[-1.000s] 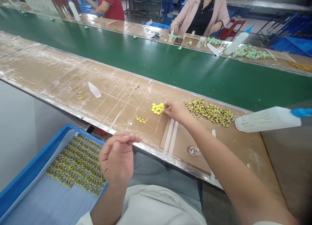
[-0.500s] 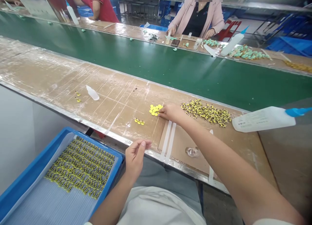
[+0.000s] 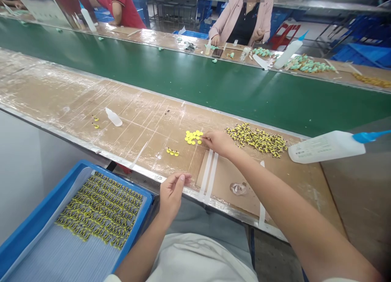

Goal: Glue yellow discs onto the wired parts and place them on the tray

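Note:
My right hand (image 3: 218, 142) is over the table, thumb and fingers pinched together at the right edge of a cluster of flat yellow discs (image 3: 192, 136). Whatever the fingertips may hold is too small to make out. Nearer me, my left hand (image 3: 171, 194) hovers by the table's front edge, thumb up and fingers loosely stretched, with nothing visible in it. Between the hands and to the left lie a few yellow discs with dark pieces on them (image 3: 172, 152). Beyond my right wrist spreads a heap of small yellow-and-dark parts (image 3: 258, 139).
A blue tray (image 3: 36, 214) at lower left holds rows of yellow-and-dark pieces. A large blue-tipped bottle (image 3: 326, 147) lies at right, a small white bottle (image 3: 113, 117) at left. A clear object (image 3: 238, 188) sits near the front. Behind runs a green conveyor belt (image 3: 171, 78), with co-workers beyond.
My right fingers have drawn back slightly from the discs, and one disc now shows apart near the fingertips. My left hand has barely moved. A co-worker opposite has raised one hand.

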{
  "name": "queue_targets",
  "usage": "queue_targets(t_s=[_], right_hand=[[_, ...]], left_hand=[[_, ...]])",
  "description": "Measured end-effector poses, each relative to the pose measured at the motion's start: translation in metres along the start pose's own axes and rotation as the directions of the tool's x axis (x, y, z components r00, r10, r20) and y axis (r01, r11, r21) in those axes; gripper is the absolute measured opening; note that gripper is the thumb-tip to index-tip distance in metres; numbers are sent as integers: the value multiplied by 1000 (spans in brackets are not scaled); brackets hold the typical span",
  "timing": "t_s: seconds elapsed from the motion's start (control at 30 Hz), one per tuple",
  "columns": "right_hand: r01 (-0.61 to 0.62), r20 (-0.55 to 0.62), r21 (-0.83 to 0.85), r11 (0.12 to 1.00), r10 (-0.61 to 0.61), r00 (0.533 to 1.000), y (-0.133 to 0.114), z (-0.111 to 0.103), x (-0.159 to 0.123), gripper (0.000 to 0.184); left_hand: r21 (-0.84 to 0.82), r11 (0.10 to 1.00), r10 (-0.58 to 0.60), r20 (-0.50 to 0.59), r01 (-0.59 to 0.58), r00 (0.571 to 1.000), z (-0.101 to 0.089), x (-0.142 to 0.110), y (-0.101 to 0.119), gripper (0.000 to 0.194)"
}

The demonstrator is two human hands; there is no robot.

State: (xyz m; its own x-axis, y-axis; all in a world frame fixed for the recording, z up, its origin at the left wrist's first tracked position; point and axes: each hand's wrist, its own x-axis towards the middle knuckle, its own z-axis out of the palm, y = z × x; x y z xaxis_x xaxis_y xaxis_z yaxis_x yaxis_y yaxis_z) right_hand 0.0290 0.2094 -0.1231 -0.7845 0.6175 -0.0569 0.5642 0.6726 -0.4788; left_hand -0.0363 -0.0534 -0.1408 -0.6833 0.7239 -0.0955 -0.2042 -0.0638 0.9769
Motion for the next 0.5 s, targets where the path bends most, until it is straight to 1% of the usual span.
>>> queue_targets(t_s=[0.03, 0.1, 0.2, 0.23, 0.27, 0.3, 0.33, 0.37, 0.4, 0.43, 0.5], right_hand=[[-40, -11, 64, 997, 41, 999, -1, -2, -2, 22], [-105, 4, 202, 974, 106, 994, -6, -9, -9, 31], [-147, 69, 405, 902, 129, 989, -21, -23, -33, 44], [-163, 100, 490, 856, 130, 986, -27, -29, -45, 47], [-208, 167, 629, 749, 132, 977, -33, -34, -57, 47], [-256, 229, 730, 634, 127, 965, -39, -38, -71, 47], [-295, 278, 785, 544, 116, 954, -44, -41, -85, 46], [-324, 316, 806, 496, 103, 943, -49, -43, -99, 44], [-351, 355, 802, 483, 86, 931, -52, -44, -113, 43], [-379, 399, 785, 490, 67, 914, -54, -44, -126, 41], [-401, 445, 761, 510, 39, 895, -55, -40, -149, 38]], left_hand=[[-1, 1000, 1, -8, -1, 1000, -1, 1, 0, 28], [2, 1000, 10, -14, -10, 1000, -1, 2, 1, 27], [10, 999, 50, 11, -50, 999, 2, 4, 7, 29], [9, 998, 67, 28, -67, 997, 5, 4, 9, 29], [3, 997, 81, 48, -81, 996, 8, 5, 12, 30], [-9, 996, 90, 70, -90, 993, 12, 5, 15, 32], [-29, 996, 92, 96, -89, 991, 16, 4, 18, 33], [-62, 995, 86, 128, -79, 988, 20, 3, 20, 34], [-105, 993, 70, 176, -52, 982, 24, 2, 22, 33], [-146, 989, 39, 236, -4, 971, 28, 0, 23, 32], [-186, 973, -61, 360, 135, 931, 36, -6, 22, 27]])
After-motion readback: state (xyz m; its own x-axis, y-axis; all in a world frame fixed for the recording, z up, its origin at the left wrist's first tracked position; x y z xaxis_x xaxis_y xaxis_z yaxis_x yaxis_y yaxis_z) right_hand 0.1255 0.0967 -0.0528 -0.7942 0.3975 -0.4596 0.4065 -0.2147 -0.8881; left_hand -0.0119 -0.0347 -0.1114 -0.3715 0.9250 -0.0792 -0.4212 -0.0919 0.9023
